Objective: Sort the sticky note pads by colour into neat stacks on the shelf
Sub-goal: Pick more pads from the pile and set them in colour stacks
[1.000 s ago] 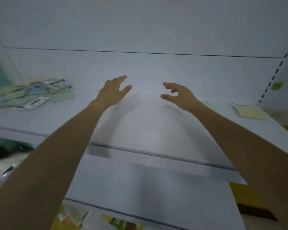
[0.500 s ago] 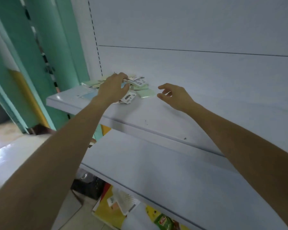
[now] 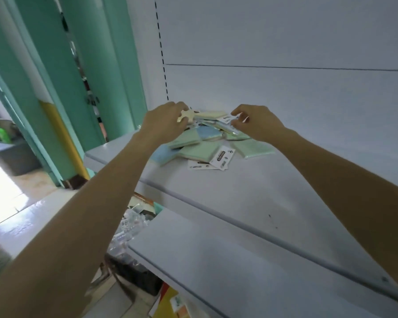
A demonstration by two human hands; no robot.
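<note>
At the left end of the shelf (image 3: pixel 239 187), the sticky note pads (image 3: pixel 200 145) lie in 1 loose heap, with green, blue and cream mixed. My left hand (image 3: pixel 163 122) sits over the heap's back-left corner, fingers curled onto the tab end of a cream pad (image 3: pixel 213 115). My right hand (image 3: pixel 257 123) pinches a white header card (image 3: pixel 226 119) at the back right. They look light, flat and slick in their wrap, so I'd grip a pad's stiff edges, not the floppy card.
</note>
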